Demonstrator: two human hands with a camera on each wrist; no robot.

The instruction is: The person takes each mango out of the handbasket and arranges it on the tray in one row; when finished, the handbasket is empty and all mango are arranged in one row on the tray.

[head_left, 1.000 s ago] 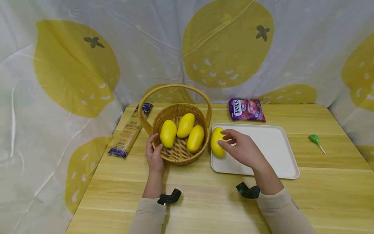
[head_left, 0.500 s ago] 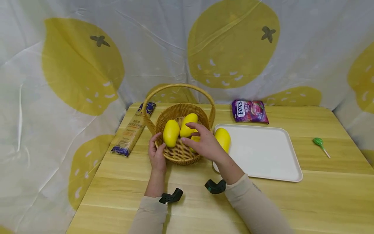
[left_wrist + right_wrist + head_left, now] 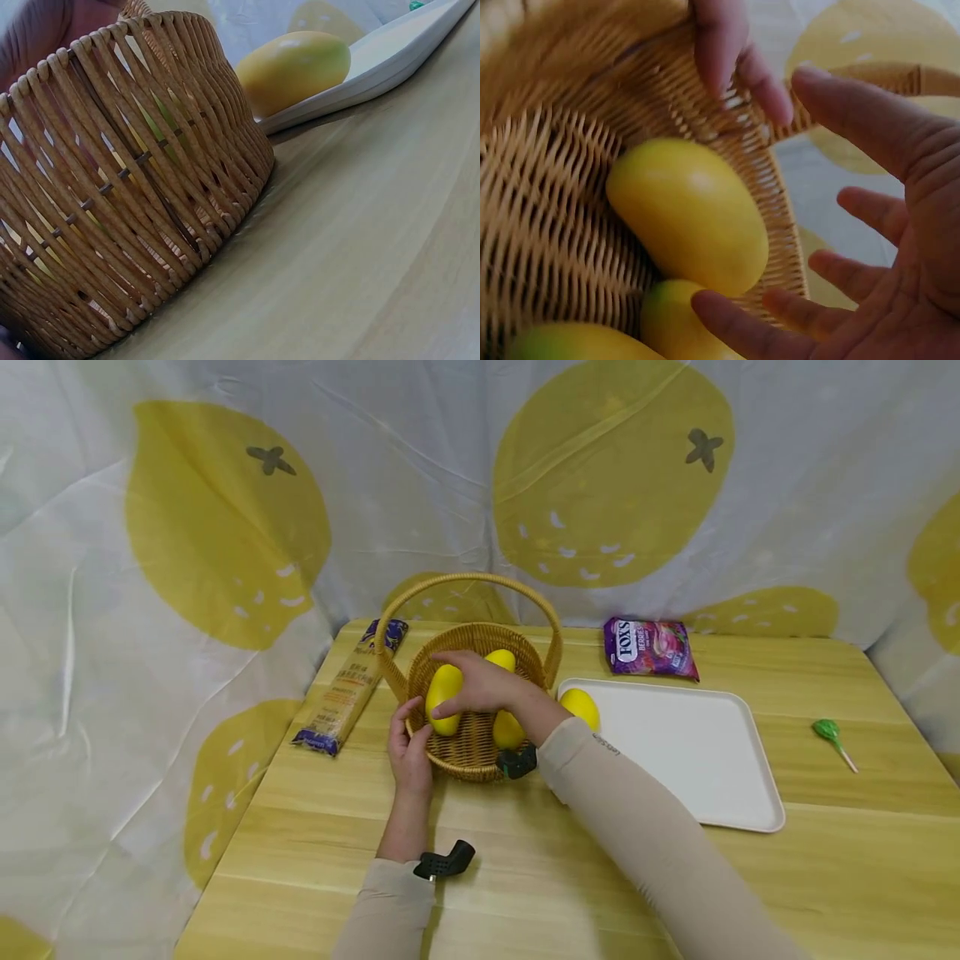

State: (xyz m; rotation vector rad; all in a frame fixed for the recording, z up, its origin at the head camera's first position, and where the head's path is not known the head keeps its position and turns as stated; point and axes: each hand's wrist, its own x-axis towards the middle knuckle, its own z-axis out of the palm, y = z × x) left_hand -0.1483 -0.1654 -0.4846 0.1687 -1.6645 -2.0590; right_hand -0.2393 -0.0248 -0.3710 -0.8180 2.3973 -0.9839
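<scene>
A round wicker basket (image 3: 467, 768) with a tall arched handle stands on the table. My left hand (image 3: 410, 758) grips its left front rim; the right wrist view shows fingertips over the inside of the wall. Inside lie three yellow mangoes: a left one (image 3: 444, 682), a back one (image 3: 502, 658) and a front right one (image 3: 508, 732). My right hand (image 3: 483, 683) hovers over the left mango with fingers spread and thumb apart, holding nothing. In the right wrist view that mango (image 3: 690, 214) shows whole, with the right hand (image 3: 900, 262) beside it.
Right of the basket, another mango (image 3: 581, 707) lies at the left end of a white tray (image 3: 690, 752). Behind the tray is a purple candy bag (image 3: 651, 647). A green lollipop (image 3: 828, 732) lies far right. A spaghetti packet (image 3: 345, 693) lies left of the basket.
My right hand has moved left from the mango on the tray, across the basket, to above the left mango. The left hand has stayed at the rim. The view has shifted slightly.
</scene>
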